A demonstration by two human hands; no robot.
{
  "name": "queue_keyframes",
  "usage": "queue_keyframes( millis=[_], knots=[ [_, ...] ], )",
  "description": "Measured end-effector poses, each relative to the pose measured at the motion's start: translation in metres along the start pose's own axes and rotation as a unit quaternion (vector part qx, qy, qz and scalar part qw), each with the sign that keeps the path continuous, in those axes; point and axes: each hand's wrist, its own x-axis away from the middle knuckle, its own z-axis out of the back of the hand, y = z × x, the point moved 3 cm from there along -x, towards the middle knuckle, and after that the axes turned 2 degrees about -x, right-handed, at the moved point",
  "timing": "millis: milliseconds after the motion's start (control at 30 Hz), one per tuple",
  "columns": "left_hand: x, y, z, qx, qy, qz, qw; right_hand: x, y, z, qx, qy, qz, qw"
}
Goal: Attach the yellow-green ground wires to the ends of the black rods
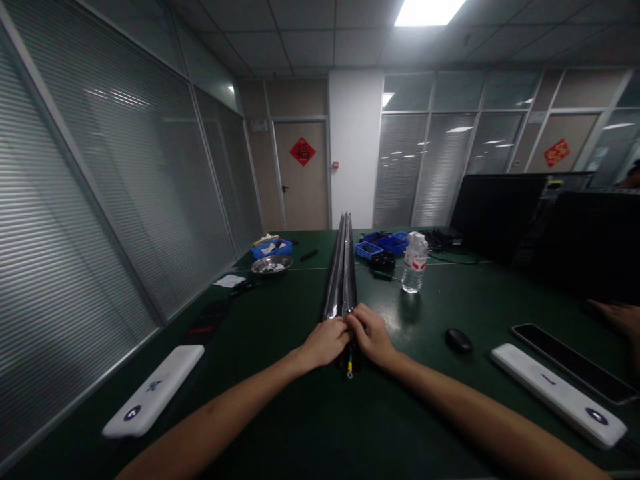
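Note:
A long, shiny dark bar [341, 277], which looks like a metal profile with a groove along its length, lies on the green table and points away from me. My left hand [327, 341] is closed at its near end, on the left side. On the right, my right hand [371, 333] has its fingers bent over the same end, touching or nearly touching the left fingers. Both sets of fingertips are partly hidden. Below the hands a short yellow-green wire with a ring terminal [350, 370] sticks out toward me.
A water bottle [415, 263], a black mouse [459, 341], a white device [557, 393] and a black keyboard-like slab [573, 362] are on the right. Left are another white device [154, 390], a metal bowl [271, 266] and a blue tray [272, 249]. Another person's hand [617, 315] shows far right.

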Motion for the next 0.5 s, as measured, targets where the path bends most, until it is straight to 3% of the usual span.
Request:
queue_keyframes(
  millis=[500],
  knots=[
    [-0.0031, -0.0026, -0.0001, 0.048, -0.015, 0.015, 0.999, 0.0003, -0.0034, 0.0013, 0.001, -0.005, 0.005, 1.0]
  ],
)
